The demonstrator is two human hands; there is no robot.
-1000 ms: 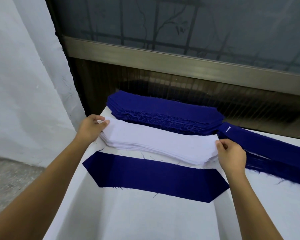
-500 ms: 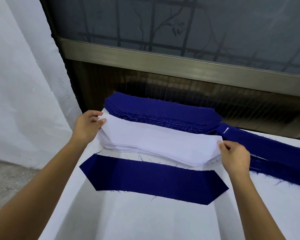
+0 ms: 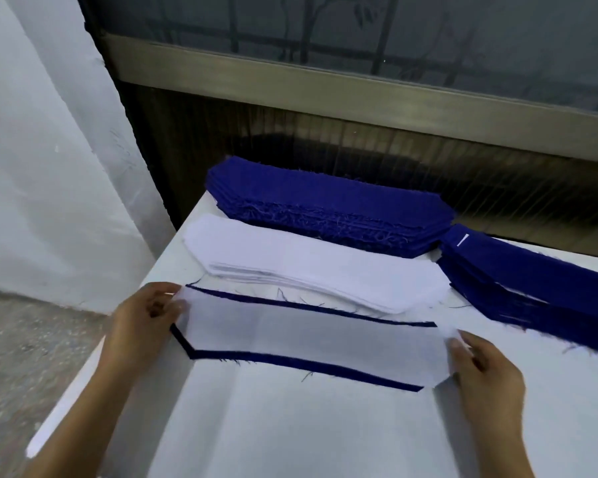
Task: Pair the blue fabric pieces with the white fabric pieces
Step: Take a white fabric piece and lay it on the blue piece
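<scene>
Head view: half a second ago both hands were at the two ends of the top sheet on the white stack (image 3: 308, 260); now that white piece (image 3: 311, 339) is off the stack and lies nearer, over the single blue piece (image 3: 290, 361), and both hands have come nearer with it.

The left hand (image 3: 145, 315) has its fingers curled and pinches the left end of the white piece, though blur softens the fingertips; the right hand (image 3: 487, 374) holds the right end, thumb on top and fingers bent at the cloth's edge.

The white piece does not sit square on the blue one; a thin blue border shows along the far edge, round the left point and along the near edge, while the white cloth's right point overhangs the blue end.

The tabletop (image 3: 290, 426) is white, its left edge running close beside the left hand, with the floor (image 3: 32, 357) beyond it; bare tabletop lies nearer than the pair.

The white stack sits just beyond the pair; a blue stack (image 3: 325, 198) touches its far side at the tabletop's far edge; a second blue stack (image 3: 532, 281) lies to the right, slanting nearer.

The blue pieces are deep blue, long with pointed ends and frayed threads; the white ones are the same shape, thin and smooth.
</scene>
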